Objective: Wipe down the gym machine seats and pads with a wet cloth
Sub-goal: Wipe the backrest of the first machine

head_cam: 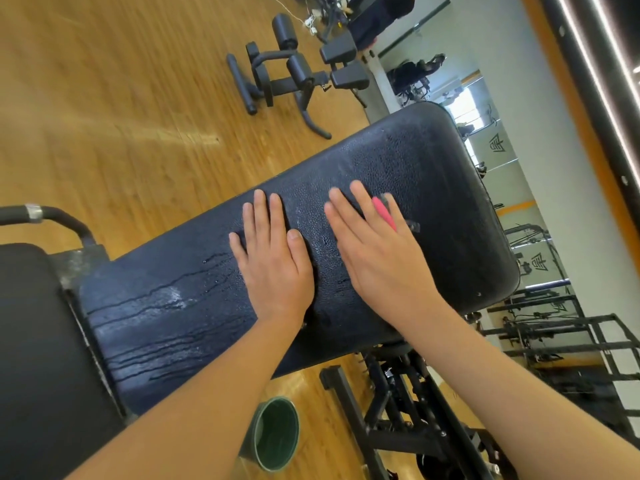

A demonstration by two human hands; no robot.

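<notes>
Pink cloth (384,213), perhaps, under right hand (377,261)

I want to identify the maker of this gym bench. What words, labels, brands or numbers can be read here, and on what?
No readable words or numbers anywhere.
Bench pad: no label or brand shows.
Wall panels: pale emblem and second emblem, logo shapes only, no legible letters.
Green bucket: no marking shows.

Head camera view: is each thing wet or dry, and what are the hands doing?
back pad: wet, water streaks.
seat pad: looks dry.
left hand: flat on the back pad.
right hand: flat on it, pink thing between fingers.
green bucket: upright on the floor.
</notes>
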